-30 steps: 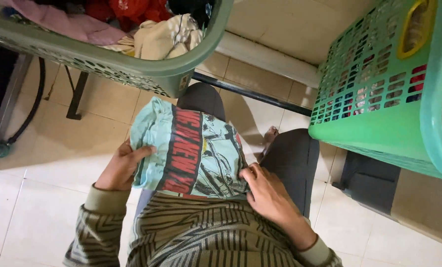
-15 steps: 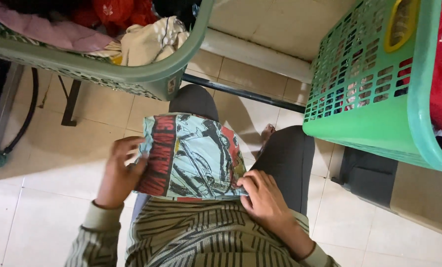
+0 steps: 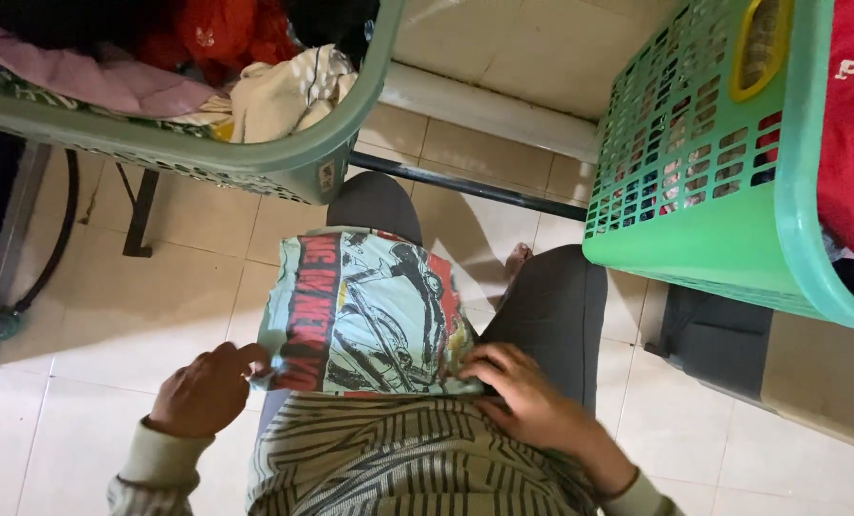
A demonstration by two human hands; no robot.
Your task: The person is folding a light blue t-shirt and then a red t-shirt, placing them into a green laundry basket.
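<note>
Left hand (image 3: 202,390) pinching folded printed shirt (image 3: 365,311) edge | right hand (image 3: 523,397) pressing its other corner | shirt lying across lap | grey-green basket (image 3: 284,167) crowding ahead, green basket (image 3: 723,225) flanking right.

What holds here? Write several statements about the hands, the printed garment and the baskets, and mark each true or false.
1. The left hand grips the near left corner of the printed garment. True.
2. The garment hangs from a rail. False: it lies folded on the person's lap.
3. The right hand rests at the garment's near right edge. True.
4. The green basket on the right is solid-walled. False: its wall is a lattice of holes.
5. The grey-green basket holds clothes. True.
</note>
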